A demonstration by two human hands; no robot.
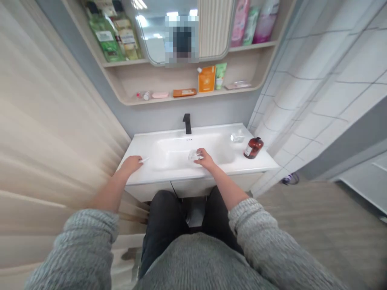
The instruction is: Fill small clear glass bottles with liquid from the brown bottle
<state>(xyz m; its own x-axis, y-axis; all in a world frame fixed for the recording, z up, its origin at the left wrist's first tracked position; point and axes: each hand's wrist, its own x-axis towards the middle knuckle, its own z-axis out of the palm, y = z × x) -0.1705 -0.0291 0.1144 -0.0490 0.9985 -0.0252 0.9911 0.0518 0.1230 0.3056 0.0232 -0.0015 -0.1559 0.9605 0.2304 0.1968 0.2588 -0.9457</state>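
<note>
A small clear cup (pixel 193 156) sits low in the white sink (pixel 211 129), at the front of the basin and just right of its middle. It's too blurred to show which way it points or where its long axis runs. The right hand (pixel 205 158) is on its right side, fingers curled in and closed around it.

The left hand (pixel 131 164) lies at the sink's front left edge, fingers nearly closed on a thin white stick (pixel 144 160) that points right, toward the basin. What kind of stick it is can't be told.

Behind the basin stands a black faucet (pixel 187 123). To the right are a clear soap dish (pixel 237 137) and a brown bottle (pixel 253 148) with a white label — too small to read. Above, an orange box (pixel 207 78) and a green tube (pixel 220 75) stand on a wooden shelf (pixel 157 98), their writing also unreadable.
</note>
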